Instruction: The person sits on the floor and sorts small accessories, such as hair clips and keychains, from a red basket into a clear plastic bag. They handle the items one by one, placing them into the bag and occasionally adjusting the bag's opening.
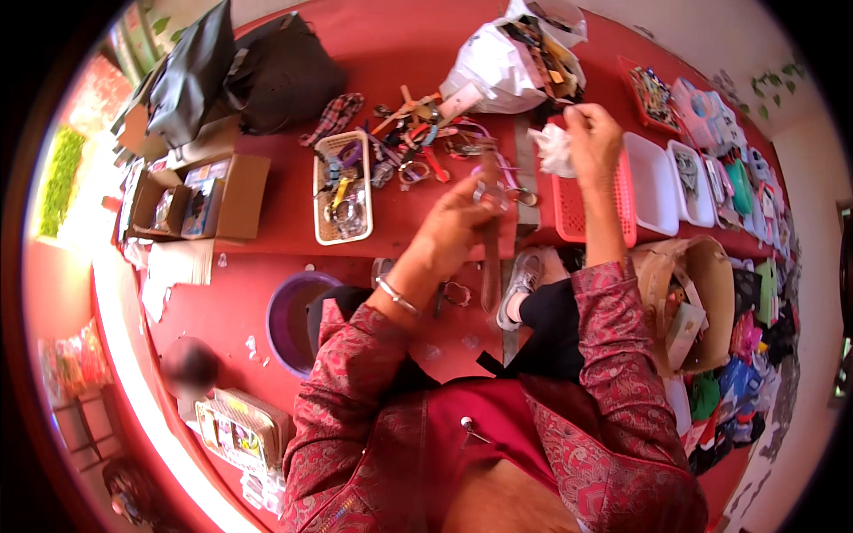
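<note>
Our left hand [453, 233] pinches a wristwatch [490, 197], its brown strap [490, 266] dangling above the red tabletop [275, 222]; our right hand [593, 133] pinches a white cloth [553, 147]. A loose pinch could drop the watch.

Watch [490, 233] left of basket [569, 213]

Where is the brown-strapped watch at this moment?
In the head view, near centre, the brown-strapped watch is held in the left hand, strap hanging down, just left of the red basket; the right hand holds a white cloth above it.
</note>
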